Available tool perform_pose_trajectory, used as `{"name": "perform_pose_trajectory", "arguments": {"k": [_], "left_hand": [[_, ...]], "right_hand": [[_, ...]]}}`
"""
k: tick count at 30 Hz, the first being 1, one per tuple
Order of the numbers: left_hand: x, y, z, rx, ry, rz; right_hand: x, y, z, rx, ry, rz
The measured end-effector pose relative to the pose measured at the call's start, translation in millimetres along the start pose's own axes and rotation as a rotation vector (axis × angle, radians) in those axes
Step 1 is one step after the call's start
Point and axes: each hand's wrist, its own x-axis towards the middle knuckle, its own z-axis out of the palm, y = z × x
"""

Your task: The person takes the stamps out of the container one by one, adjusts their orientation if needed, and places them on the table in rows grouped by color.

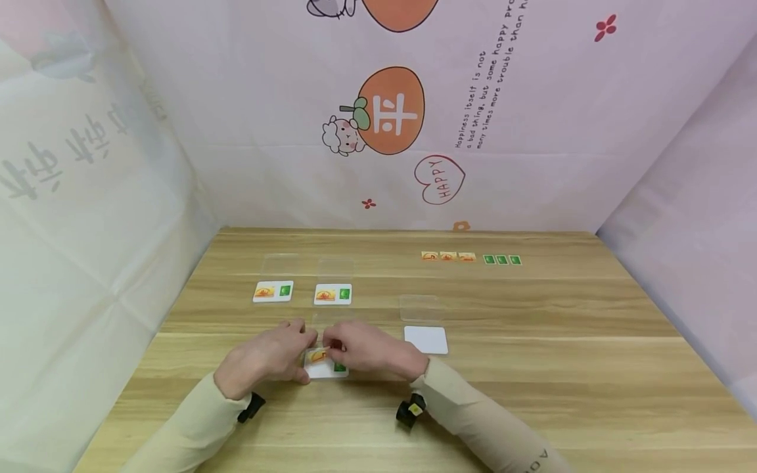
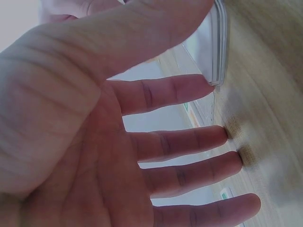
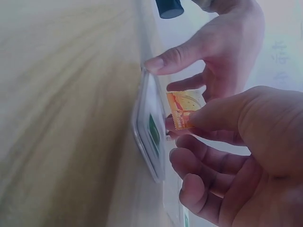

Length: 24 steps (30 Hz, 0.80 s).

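Observation:
In the head view, my left hand (image 1: 269, 353) holds a flat white case (image 1: 322, 373) by its left side, thumb at the near edge and index finger at the far edge. The other left fingers reach straight to the table in the left wrist view. My right hand (image 1: 367, 347) pinches a small orange sticker (image 3: 180, 109) with a serrated edge between thumb and index finger, tilted over the case's upper left part. On the case's right side lies a green sticker (image 1: 340, 368), partly covered by the right fingers in the head view.
Two white cases, one at left (image 1: 273, 292) and another beside it (image 1: 333, 294), bear orange and green stickers. A blank white case (image 1: 426, 339) lies right, with a clear lid (image 1: 421, 307) behind. Orange stickers (image 1: 448, 257) and green stickers (image 1: 502, 260) line the back.

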Motion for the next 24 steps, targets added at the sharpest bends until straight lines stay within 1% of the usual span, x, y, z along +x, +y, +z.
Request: {"name": "perform_pose_trajectory", "arguments": {"k": [2, 7, 13, 18, 24], "left_hand": [[0.4, -0.4, -0.1, -0.001, -0.003, -0.002], [1.5, 0.2, 0.8, -0.006, -0.015, -0.013], [2.7, 1.3, 1.6, 0.000, -0.021, -0.020], [2.2, 1.4, 1.3, 0.007, -0.021, -0.021], [0.7, 1.4, 1.1, 0.009, -0.010, -0.013]], "right_hand": [[0.6, 2, -2, -0.018, 0.010, -0.014], [0.4, 5, -4, -0.019, 0.015, -0.017], [-1.4, 7, -9, 0.007, 0.013, 0.011], [-1.2, 11, -13, 0.001, 0.019, 0.017], [-3.9, 14, -19, 0.044, 0.021, 0.034]]}}
